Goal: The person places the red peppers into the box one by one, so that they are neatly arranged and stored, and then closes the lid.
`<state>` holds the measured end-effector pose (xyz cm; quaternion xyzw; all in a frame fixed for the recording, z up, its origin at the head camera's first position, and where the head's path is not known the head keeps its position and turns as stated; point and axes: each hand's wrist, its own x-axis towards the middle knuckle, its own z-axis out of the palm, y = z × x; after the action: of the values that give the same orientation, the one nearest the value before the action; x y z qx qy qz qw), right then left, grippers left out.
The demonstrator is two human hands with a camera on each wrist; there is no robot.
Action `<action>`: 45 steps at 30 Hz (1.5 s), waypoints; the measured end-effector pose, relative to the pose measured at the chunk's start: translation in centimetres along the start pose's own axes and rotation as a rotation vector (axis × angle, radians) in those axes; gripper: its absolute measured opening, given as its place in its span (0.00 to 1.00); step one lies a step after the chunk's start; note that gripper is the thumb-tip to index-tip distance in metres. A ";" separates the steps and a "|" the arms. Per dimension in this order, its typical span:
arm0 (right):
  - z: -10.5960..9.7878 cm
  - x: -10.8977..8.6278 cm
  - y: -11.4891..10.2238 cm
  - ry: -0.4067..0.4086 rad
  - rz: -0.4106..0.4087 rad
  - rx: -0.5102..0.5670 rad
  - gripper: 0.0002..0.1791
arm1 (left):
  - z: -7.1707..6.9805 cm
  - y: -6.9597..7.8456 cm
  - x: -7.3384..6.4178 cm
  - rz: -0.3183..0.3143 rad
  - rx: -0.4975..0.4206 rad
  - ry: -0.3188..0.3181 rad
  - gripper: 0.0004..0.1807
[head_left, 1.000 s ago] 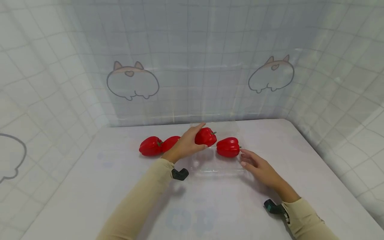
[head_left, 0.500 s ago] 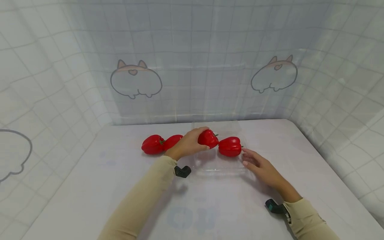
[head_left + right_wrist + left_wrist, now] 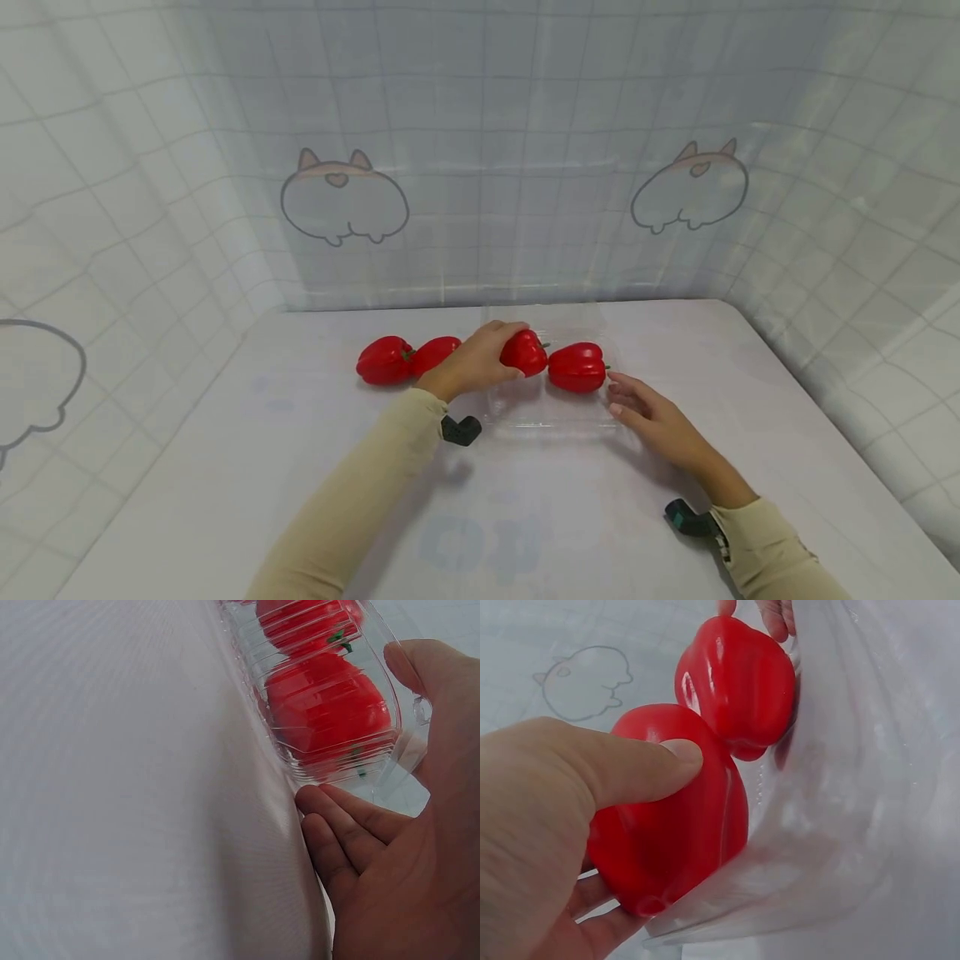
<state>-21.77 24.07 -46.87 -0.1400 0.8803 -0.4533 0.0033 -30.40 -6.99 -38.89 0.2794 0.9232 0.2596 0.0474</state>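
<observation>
My left hand (image 3: 474, 360) holds a glossy red bell pepper (image 3: 525, 355) with a green stem over the left part of a clear plastic container (image 3: 555, 421). In the left wrist view the thumb presses on that pepper's upper side and the fingers reach beneath it. A second red bell pepper (image 3: 739, 682) lies on its side in the container, right next to the held one. At the container's right end is my right hand (image 3: 663, 425), its fingers relaxed. The right wrist view shows its thumb (image 3: 405, 669) by the rim and fingertips (image 3: 311, 799) low at the wall.
Left of the container, two more red bell peppers (image 3: 384, 361) lie side by side on the white table (image 3: 300, 467), one partly behind my left hand. A pale grid-patterned curtain (image 3: 517, 167) with animal drawings encloses the back and both sides.
My left hand has lowered the held bell pepper a little and brought it nearer the one in the container. My right hand stays at the container's end. The head view has shifted slightly.
</observation>
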 end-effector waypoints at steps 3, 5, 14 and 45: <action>0.0 0.0 0.1 0.003 0.001 -0.009 0.34 | 0.1 0.1 0.0 -0.008 0.014 -0.003 0.44; -0.1 0.0 0.2 0.004 0.000 -0.012 0.34 | 0.2 0.2 0.1 -0.009 0.025 -0.005 0.45; 0.1 0.0 0.4 0.000 -0.010 0.011 0.33 | 0.6 0.8 -0.3 -0.020 0.076 -0.025 0.44; 0.2 -0.1 0.1 0.007 -0.012 0.001 0.33 | 0.0 1.5 0.3 -0.077 0.125 -0.101 0.46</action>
<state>-21.69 24.00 -47.04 -0.1434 0.8792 -0.4543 -0.0026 -29.89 -5.80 -38.17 0.2587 0.9442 0.1848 0.0864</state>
